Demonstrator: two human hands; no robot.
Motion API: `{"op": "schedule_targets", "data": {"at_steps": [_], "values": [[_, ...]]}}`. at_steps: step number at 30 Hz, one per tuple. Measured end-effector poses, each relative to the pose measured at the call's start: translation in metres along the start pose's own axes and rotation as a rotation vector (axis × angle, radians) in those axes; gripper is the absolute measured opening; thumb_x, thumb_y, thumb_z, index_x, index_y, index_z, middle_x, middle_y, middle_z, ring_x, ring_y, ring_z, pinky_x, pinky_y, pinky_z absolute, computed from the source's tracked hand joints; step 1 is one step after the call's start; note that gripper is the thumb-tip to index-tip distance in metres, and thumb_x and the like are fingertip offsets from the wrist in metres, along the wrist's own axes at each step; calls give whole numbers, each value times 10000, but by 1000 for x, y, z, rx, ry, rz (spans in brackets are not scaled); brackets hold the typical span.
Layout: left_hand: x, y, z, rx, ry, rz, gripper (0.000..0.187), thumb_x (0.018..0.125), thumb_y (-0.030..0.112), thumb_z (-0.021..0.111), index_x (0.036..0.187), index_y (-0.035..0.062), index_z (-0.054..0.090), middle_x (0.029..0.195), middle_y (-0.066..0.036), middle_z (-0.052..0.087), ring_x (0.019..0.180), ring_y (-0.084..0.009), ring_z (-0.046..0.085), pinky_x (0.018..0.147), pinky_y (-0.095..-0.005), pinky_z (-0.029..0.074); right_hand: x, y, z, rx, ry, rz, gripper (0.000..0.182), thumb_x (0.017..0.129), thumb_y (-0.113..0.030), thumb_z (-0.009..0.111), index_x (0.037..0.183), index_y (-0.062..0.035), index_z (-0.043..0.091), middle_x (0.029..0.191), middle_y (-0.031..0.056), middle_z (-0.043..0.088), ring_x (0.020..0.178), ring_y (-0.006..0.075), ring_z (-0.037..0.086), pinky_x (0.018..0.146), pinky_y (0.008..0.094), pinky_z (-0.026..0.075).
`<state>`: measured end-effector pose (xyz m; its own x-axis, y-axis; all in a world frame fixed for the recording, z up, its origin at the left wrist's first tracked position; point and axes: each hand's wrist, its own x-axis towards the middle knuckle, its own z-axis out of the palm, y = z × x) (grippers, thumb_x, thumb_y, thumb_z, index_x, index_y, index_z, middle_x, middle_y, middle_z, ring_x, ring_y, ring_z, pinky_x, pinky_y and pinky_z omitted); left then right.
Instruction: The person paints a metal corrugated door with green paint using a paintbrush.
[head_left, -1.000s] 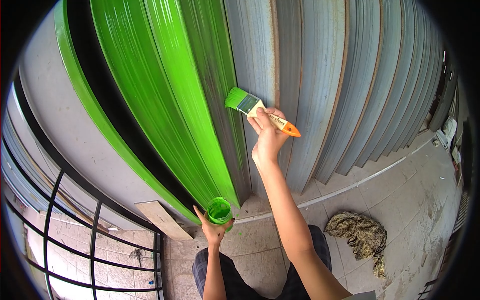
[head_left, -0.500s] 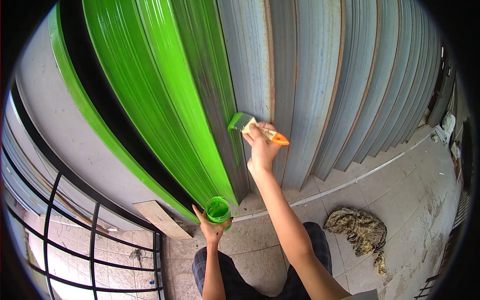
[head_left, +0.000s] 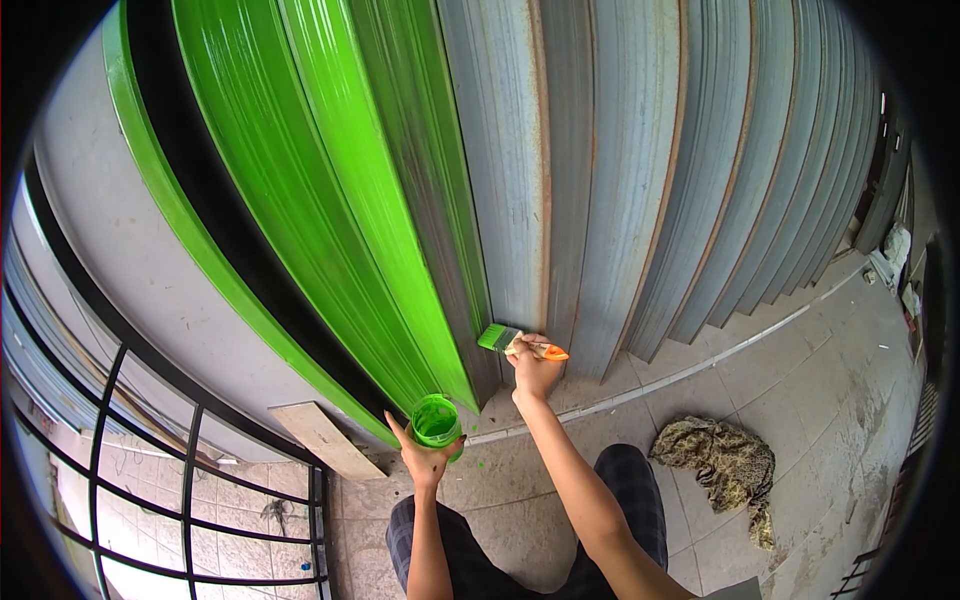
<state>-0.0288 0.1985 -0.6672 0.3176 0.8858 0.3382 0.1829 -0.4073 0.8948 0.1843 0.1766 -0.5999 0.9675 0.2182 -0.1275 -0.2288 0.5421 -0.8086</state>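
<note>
My right hand [head_left: 538, 371] is closed around the handle of a paintbrush [head_left: 512, 340] with an orange tip. Green paint coats its bristles, which touch the edge between a partly green panel fold and a grey one. Low on the left, my left hand [head_left: 424, 456] grips a jar of green paint [head_left: 437, 416], its open mouth facing up. Behind both hands rises a folded metal shutter [head_left: 620, 180]. Its left folds [head_left: 330, 200] are glossy green, one fold beside the brush is streaked green over grey, and those to the right are bare grey with rusty edges.
A wooden board [head_left: 326, 440] leans by the wall's foot at left, beside a black metal grille [head_left: 188, 470]. On the tiled floor [head_left: 800, 400] at right lies a crumpled patterned cloth [head_left: 718, 462]. A pale floor track [head_left: 690, 372] runs below the shutter.
My right hand and the paintbrush have moved down along the fold's edge, with green now showing along that edge above the brush. My left hand and the jar stay nearly in place.
</note>
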Motion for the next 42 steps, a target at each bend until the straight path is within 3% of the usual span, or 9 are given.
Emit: {"op": "schedule_targets", "data": {"at_steps": [4,9,15,20,30,34,35,39,42], "values": [[1,-6,4,35,3,-24,1370,505,250,902,1440,13,-71,1143,-218,584,1040,-335,593,915,-393,441,-10,-90,77,203,-155,-91,143,772,47,645,852,-30,555,872,82,612,775,161,629,660,298,573],[3,1,5,32,-4,-32,1378,502,258,905,1439,12,-74,1145,-223,583,1049,-335,588,917,-394,440,-25,-184,131,484,-344,-303,155,804,22,642,905,-28,536,885,98,595,820,175,622,731,322,561],[4,-2,7,18,1,15,1372,508,243,905,1440,16,-76,1143,-228,583,1036,-328,595,912,-388,446,-5,-57,58,306,-145,-79,187,796,18,661,928,-36,539,886,95,605,802,188,632,690,323,575],[2,-1,3,45,-16,8,1372,513,230,904,1438,17,-87,1143,-227,583,1024,-326,601,902,-389,459,2,40,-26,-50,76,11,151,757,61,642,837,-37,559,831,89,626,713,160,639,578,286,571],[0,-1,1,90,-31,3,1371,521,220,901,1437,26,-100,1147,-224,579,1019,-320,603,892,-394,473,-28,-168,120,506,-300,-248,125,804,21,640,873,-31,551,870,80,616,781,152,628,687,287,555],[1,-9,1,32,-28,46,1370,523,218,902,1436,26,-100,1151,-222,576,1019,-317,602,891,-392,475,-7,-97,87,346,-213,-167,179,806,8,653,928,-35,530,917,110,603,832,204,631,725,356,572],[2,-6,1,45,-26,38,1369,524,219,902,1436,27,-101,1148,-221,576,1019,-316,602,891,-392,474,-4,-69,73,337,-159,-178,148,792,40,650,876,-38,555,841,81,617,740,152,631,644,271,551],[-2,1,0,67,-33,20,1366,524,217,901,1438,31,-97,1141,-218,580,1016,-313,603,890,-391,474,-1,7,4,161,2,-103,146,759,74,652,827,-22,566,780,74,627,662,144,630,554,253,535],[1,0,2,55,-27,38,1362,519,207,900,1441,33,-88,1139,-217,582,1020,-312,601,894,-391,469,-2,11,-4,38,37,-39,142,750,88,641,814,-18,572,771,82,631,655,144,629,547,253,534]]}}
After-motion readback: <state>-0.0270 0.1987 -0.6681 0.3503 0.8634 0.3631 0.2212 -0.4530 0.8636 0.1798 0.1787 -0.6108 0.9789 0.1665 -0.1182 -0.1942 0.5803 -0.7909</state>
